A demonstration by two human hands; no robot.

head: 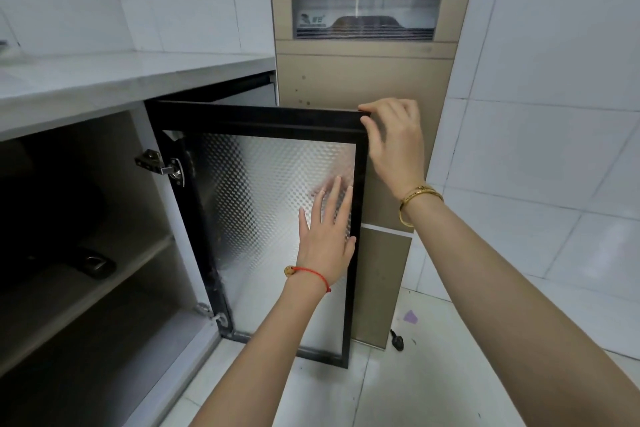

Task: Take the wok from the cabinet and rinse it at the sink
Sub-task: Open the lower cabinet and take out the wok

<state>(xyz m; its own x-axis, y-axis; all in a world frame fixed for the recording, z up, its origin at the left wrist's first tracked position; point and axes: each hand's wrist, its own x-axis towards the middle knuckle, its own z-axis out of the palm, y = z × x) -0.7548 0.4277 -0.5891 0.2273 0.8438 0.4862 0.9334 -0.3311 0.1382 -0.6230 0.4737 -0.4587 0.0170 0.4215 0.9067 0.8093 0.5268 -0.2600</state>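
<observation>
Hands work an open cabinet door (277,218), black-framed with patterned frosted glass: the right hand (394,146) pinches the door's top outer corner, and the left hand (327,236) lies flat with straight fingers on the glass near its outer edge. Inside the cabinet (152,218), under the worktop (121,80), a dark wok (52,218) sits on the upper shelf, its black handle (95,263) at the shelf's front edge.

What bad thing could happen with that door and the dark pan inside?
The right hand pinches the top corner of the open cabinet door, beside the gold appliance; fingers might get squeezed between them. The left hand presses flat on the patterned glass, so a hard push could strain the hinge. The wok sits in shadow, hard to grab safely.
</observation>
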